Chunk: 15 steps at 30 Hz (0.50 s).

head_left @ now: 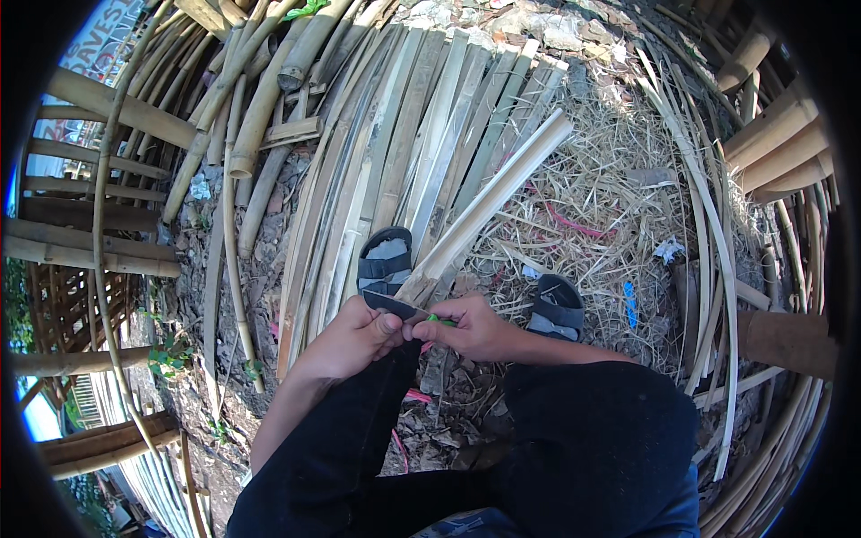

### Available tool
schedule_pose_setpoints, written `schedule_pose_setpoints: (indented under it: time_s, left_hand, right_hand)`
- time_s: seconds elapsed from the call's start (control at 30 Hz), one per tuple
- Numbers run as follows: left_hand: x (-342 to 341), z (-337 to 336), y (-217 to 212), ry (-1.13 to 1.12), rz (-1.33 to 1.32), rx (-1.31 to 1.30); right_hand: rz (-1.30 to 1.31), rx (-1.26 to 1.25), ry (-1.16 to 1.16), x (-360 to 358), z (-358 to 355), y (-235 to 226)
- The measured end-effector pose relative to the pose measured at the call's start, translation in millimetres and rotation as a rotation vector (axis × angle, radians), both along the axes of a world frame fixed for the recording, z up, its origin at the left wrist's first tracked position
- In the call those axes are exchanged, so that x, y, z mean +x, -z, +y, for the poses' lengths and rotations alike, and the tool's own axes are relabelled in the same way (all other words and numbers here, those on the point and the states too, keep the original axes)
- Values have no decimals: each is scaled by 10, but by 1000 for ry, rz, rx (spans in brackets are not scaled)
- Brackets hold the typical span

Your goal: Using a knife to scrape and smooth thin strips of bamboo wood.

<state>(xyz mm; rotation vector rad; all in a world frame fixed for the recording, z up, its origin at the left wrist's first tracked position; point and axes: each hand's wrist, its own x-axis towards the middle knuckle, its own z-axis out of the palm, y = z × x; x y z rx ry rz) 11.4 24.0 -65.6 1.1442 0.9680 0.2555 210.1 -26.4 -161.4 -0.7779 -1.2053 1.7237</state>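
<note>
I see a split bamboo strip (489, 204) with its long axis running from the hands up and away to the right; its far end points toward the upper right, over straw litter (592, 206). Its near end sits at the hands, between two sandalled feet (386, 260). The left hand (352, 336) has its fingers curled shut around a dark knife blade (393, 305) laid against that near end. The right hand (473, 327) fingers are closed on a green handle (439, 319), mostly hidden. I cannot make out where blade meets bamboo. Flat bamboo slats (395, 134) lie on the ground beyond. No containers in view.
</note>
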Motion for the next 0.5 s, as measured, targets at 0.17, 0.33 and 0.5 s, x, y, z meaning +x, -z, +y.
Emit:
schedule_pose_setpoints:
  time_s: [0.17, 0.33, 0.5]
  left_hand:
    - [-48, 48, -122, 38, 62, -89]
    - [-26, 36, -112, 52, -20, -116]
    - [32, 124, -118, 23, -56, -185]
  right_hand:
    - [-46, -150, 233, 179, 99, -96]
    - [131, -95, 82, 241, 8, -100]
    - [64, -71, -222, 114, 59, -178]
